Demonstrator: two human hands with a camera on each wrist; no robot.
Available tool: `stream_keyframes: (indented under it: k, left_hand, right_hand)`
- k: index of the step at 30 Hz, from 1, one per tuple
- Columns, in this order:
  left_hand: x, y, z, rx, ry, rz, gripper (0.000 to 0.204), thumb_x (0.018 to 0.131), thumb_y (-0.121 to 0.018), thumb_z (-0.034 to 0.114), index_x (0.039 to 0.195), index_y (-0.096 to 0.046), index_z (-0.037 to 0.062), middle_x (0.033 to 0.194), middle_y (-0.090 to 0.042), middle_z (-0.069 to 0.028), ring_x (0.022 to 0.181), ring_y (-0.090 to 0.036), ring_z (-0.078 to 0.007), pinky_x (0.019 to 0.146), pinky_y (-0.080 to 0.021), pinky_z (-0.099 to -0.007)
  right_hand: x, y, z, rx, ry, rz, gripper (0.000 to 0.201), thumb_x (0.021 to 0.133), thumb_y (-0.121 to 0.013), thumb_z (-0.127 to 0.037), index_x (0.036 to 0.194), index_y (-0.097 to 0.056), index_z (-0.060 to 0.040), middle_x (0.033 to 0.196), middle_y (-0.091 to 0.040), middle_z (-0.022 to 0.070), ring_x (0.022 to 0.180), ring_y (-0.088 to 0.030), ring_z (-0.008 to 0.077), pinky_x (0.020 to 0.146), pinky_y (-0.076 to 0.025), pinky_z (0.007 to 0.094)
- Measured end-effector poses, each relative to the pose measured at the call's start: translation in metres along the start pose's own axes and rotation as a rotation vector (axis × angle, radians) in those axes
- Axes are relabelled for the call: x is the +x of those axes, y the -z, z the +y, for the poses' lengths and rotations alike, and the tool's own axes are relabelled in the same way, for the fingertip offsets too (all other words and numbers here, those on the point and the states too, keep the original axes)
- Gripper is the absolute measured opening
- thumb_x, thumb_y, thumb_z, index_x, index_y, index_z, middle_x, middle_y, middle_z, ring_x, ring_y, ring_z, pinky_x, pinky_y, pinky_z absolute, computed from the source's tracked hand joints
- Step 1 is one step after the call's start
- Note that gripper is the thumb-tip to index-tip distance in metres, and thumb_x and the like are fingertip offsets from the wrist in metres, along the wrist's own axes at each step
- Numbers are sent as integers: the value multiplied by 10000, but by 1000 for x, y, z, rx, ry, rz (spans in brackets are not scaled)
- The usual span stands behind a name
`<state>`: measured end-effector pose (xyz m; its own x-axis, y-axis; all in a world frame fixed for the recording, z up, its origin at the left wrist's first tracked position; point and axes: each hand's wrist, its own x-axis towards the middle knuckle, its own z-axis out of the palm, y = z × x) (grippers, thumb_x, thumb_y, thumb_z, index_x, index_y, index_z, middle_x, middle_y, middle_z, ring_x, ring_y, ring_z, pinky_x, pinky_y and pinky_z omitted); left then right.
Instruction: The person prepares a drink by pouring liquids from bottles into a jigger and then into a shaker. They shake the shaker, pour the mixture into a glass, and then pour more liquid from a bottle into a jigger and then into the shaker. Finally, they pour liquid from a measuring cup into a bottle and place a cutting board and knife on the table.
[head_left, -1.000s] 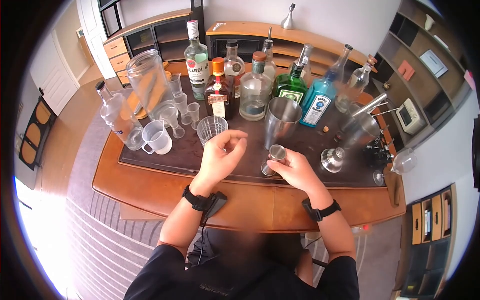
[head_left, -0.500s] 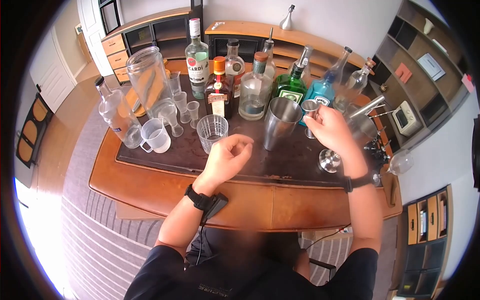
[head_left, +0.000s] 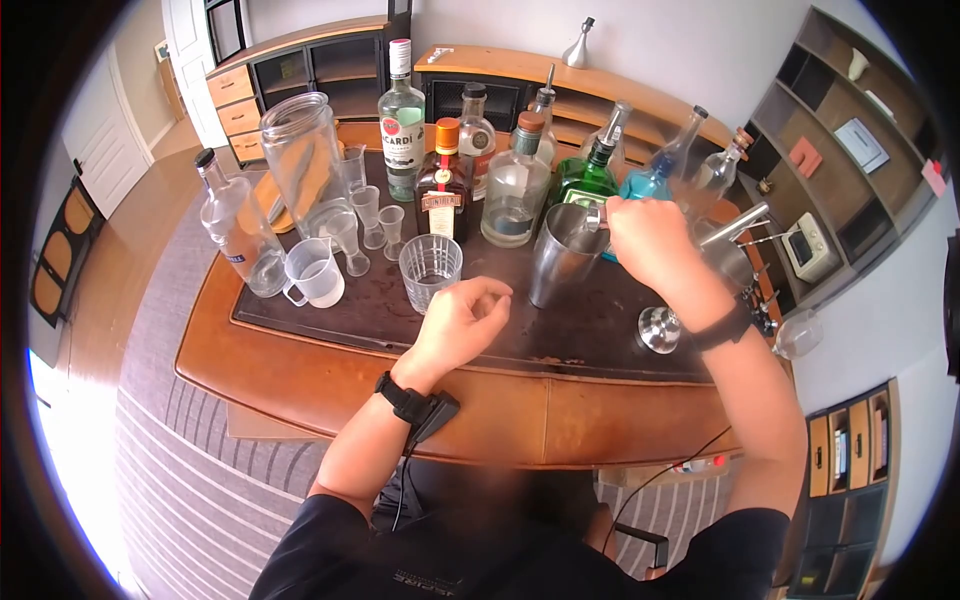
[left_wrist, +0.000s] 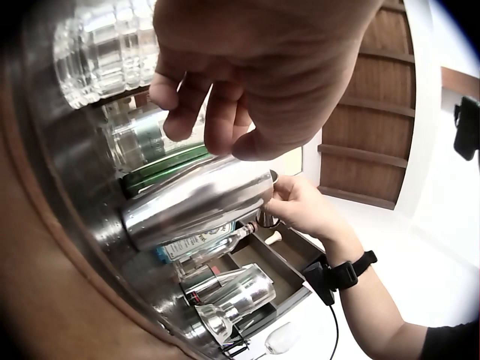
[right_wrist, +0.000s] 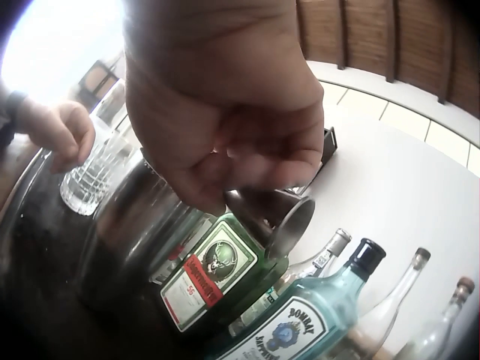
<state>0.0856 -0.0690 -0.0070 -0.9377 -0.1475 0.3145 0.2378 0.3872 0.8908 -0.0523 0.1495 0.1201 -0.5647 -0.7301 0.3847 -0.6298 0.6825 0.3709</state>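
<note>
My right hand (head_left: pixel 652 242) pinches a metal jigger (head_left: pixel 596 217) at the right side of the rim of a tall steel shaker tin (head_left: pixel 560 268). In the right wrist view the jigger (right_wrist: pixel 285 221) lies tipped on its side, one cup's mouth facing away from the tin. The tin stands upright on the dark table mat. My left hand (head_left: pixel 462 325) hovers empty with loosely curled fingers, in front of a cut-glass tumbler (head_left: pixel 425 262). From the left wrist, the tin (left_wrist: pixel 202 199) shows just beyond those fingers.
Several bottles stand behind the tin, including a green one (head_left: pixel 585 182) and an orange-capped one (head_left: pixel 443 190). At left are a small measuring jug (head_left: pixel 316 275), shot glasses and a large glass jar (head_left: pixel 300 150). A shaker top (head_left: pixel 660 328) sits at right.
My right hand has carried the jigger up from the mat, out to the right, then back to the tin's rim, where it is now tipped. My left hand has barely moved.
</note>
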Motion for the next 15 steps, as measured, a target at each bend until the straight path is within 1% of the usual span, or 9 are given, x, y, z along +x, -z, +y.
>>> stream_keyframes:
  k: [1,4,7,10,13,15]
  left_hand:
    - [0,0,-1,7,6,-6,179,907,-703,151,1027,-721,21,674,-638,-45,581,-565,-108,580,-483,-289]
    - [1,-1,-1,32,18,-23,204,905,-703,160,1050,-714,17,676,-640,-49,589,-579,-123,591,-490,-298]
    - [1,0,-1,61,27,-47,243,900,-703,164,1093,-700,17,694,-653,-58,617,-608,-152,618,-504,-316]
    - [2,0,-2,94,36,-71,284,893,-706,169,1133,-686,19,722,-671,-70,656,-638,-195,652,-520,-342]
    - [1,-2,-3,117,34,-82,309,887,-711,179,1149,-679,19,741,-680,-78,688,-653,-230,677,-528,-364]
    - [0,-3,-2,112,45,-97,319,884,-713,186,1151,-676,16,746,-682,-84,705,-658,-246,688,-531,-373]
  right_hand:
    - [1,-2,-1,-49,41,47,92,796,-674,-119,785,-668,-28,690,-687,137,718,-713,298,611,-558,407]
    - [5,-8,-6,-298,170,139,90,757,-680,-112,800,-655,-37,650,-664,66,714,-684,223,580,-546,348]
    - [5,-3,-15,-404,176,142,100,793,-661,-130,852,-634,-54,655,-640,37,766,-655,219,607,-550,353]
    - [4,-2,-15,-399,157,255,131,779,-659,-136,889,-646,-66,683,-645,12,818,-640,186,599,-537,337]
    - [3,13,-11,-291,131,393,149,761,-702,-153,859,-645,-56,675,-640,17,769,-634,163,554,-520,327]
    - [-4,28,-9,-89,23,504,146,789,-724,-154,877,-662,-57,667,-644,24,713,-629,151,541,-506,311]
